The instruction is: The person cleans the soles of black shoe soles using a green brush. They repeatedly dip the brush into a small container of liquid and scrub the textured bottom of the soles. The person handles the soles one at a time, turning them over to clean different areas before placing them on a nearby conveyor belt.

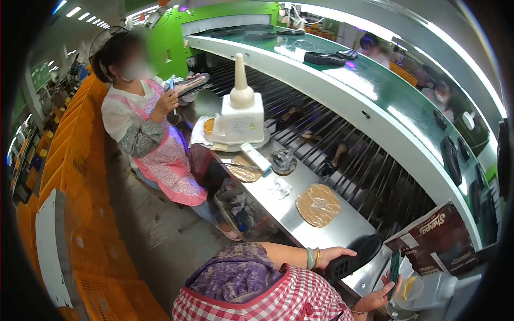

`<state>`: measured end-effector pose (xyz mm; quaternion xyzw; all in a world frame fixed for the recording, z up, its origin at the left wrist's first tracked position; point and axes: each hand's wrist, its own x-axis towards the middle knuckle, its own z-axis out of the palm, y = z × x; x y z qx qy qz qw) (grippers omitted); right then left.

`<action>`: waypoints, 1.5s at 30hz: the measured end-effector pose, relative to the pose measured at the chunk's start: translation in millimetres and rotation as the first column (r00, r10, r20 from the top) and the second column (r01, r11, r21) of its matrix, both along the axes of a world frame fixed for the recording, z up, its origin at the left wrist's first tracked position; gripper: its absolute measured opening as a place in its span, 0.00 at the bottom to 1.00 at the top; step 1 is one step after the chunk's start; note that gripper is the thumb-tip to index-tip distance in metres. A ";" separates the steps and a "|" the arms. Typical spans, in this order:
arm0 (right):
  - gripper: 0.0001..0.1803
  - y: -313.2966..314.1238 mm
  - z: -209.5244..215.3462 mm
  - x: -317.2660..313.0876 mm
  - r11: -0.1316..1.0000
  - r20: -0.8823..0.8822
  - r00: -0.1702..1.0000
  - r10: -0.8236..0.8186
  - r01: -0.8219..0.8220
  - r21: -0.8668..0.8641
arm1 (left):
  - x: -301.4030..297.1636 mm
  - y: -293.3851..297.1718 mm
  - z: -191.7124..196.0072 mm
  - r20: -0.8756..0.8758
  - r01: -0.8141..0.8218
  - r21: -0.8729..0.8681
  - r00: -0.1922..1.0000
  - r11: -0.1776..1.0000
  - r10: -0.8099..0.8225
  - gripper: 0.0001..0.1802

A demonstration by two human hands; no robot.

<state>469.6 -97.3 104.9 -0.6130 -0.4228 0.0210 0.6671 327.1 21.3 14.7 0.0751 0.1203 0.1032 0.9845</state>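
Observation:
My left hand (pixel 333 257), wearing a green bangle and a gold bracelet, grips a black shoe sole (pixel 363 253) by its near end. The sole is held over the front end of the metal bench (pixel 286 208), its patterned face up. Lower right, my right hand (pixel 379 297) has its fingers closed round a narrow, flat, dark-green piece (pixel 395 270); its exact kind does not show. White paper and a translucent plastic container (pixel 425 291) with a yellow ring lie close beside that hand.
On the bench are a round brown pad (pixel 318 205), a long pale box (pixel 256 157) and a white dispenser (pixel 242 120). A roller rack (pixel 342 155) and a green conveyor (pixel 369 80) carrying soles run alongside. A co-worker (pixel 155 112) sits far left, near orange crates (pixel 80 160).

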 end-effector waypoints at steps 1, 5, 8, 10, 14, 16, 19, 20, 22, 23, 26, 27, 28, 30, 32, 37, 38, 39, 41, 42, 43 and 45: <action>0.22 -2.2 0.4 2.3 1.000 0.000 1.000 -0.017 0.017 -0.002 | 3.6 1.4 -0.6 0.008 -0.006 0.009 1.000 1.000 0.006 0.24; 0.22 -9.8 -4.2 9.7 0.998 -0.015 0.998 -0.069 0.068 -0.011 | 7.1 2.0 -12.1 0.018 0.012 0.046 1.000 0.999 -0.013 0.25; 0.22 -9.1 -8.3 6.3 0.998 -0.083 0.995 -0.063 0.061 -0.026 | -0.2 5.9 -11.0 0.037 0.012 0.039 0.999 0.999 -0.013 0.26; 0.22 -7.5 -10.3 7.5 1.000 -0.133 0.991 -0.021 0.019 -0.012 | 1.6 3.1 -8.9 0.051 -0.001 0.046 0.999 0.999 -0.002 0.26; 0.22 3.8 -10.3 5.0 1.000 -0.106 0.994 0.006 -0.008 -0.015 | -0.2 2.5 -7.7 0.057 -0.008 0.106 0.998 0.994 0.002 0.28; 0.22 11.3 -5.4 -0.9 1.000 -0.106 0.994 -0.007 0.007 -0.004 | -2.4 1.4 -3.1 0.081 -0.012 0.088 0.997 0.996 0.005 0.28; 0.21 20.4 -2.0 -6.1 1.000 -0.115 0.993 -0.009 0.008 -0.008 | -3.4 0.4 1.8 0.081 -0.019 0.084 0.997 0.996 0.012 0.28; 0.21 22.6 -0.8 -8.4 1.000 -0.117 0.993 -0.013 0.012 -0.012 | -3.3 1.0 1.4 0.075 -0.021 0.086 0.997 0.996 0.015 0.28; 0.21 27.7 2.2 -15.5 1.000 -0.120 0.993 -0.015 0.013 -0.016 | -1.7 3.1 -7.3 0.090 -0.005 0.088 0.996 0.996 -0.003 0.28; 0.21 29.9 -0.5 -13.9 1.000 -0.135 0.991 0.001 -0.005 -0.029 | 0.1 4.3 -10.9 0.086 0.008 0.075 0.996 0.997 -0.015 0.28; 0.21 29.9 -7.8 -10.2 0.997 -0.149 0.988 0.032 -0.042 -0.064 | 5.5 3.2 -27.7 0.094 0.035 0.045 0.995 0.998 -0.039 0.26; 0.21 31.0 -3.4 -14.6 0.998 -0.137 0.990 0.027 -0.035 -0.060 | 4.8 3.2 -24.7 0.091 0.047 0.042 0.995 0.998 -0.051 0.25; 0.21 31.6 0.0 -18.0 0.998 -0.124 0.992 0.023 -0.030 -0.055 | 4.3 3.1 -22.3 0.087 0.058 0.039 0.994 0.998 -0.061 0.25; 0.20 31.2 2.3 -21.5 0.999 -0.126 0.992 0.025 -0.029 -0.035 | 2.9 2.0 -19.8 0.092 0.054 0.035 0.994 0.998 -0.057 0.25; 0.20 31.2 4.4 -21.9 0.999 -0.117 0.993 0.023 -0.026 -0.025 | 3.0 1.8 -18.2 0.095 0.048 0.043 0.994 0.998 -0.052 0.26; 0.20 26.9 11.8 -24.9 1.000 -0.117 0.993 0.019 -0.017 0.012 | 4.3 2.8 -24.0 0.086 0.058 0.077 0.994 0.995 -0.065 0.26; 0.20 26.9 14.1 -25.1 0.999 -0.123 0.992 0.035 -0.033 0.023 | 4.3 3.5 -25.8 0.080 0.070 0.081 0.994 0.994 -0.076 0.26; 0.20 25.5 14.6 -24.4 0.999 -0.131 0.990 0.044 -0.040 0.028 | 3.9 3.5 -25.6 0.091 0.080 0.088 0.992 0.993 -0.088 0.27; 0.19 22.5 10.5 -18.8 0.998 -0.142 0.989 0.049 -0.044 0.038 | 4.2 3.0 -20.7 0.073 0.068 0.120 0.994 0.990 -0.077 0.28; 0.19 22.2 12.0 -18.3 0.998 -0.150 0.987 0.052 -0.045 0.048 | 1.8 4.9 -17.9 0.070 0.060 0.150 0.995 0.987 -0.071 0.29; 0.18 20.9 13.9 -20.0 0.995 -0.151 0.986 0.076 -0.064 0.081 | 0.6 5.4 -16.1 0.068 0.054 0.165 0.996 0.985 -0.066 0.29; 0.18 18.1 18.1 -21.4 0.985 -0.136 0.984 0.119 -0.100 0.139 | 1.0 2.6 -11.8 0.038 0.022 0.178 0.999 0.984 -0.029 0.28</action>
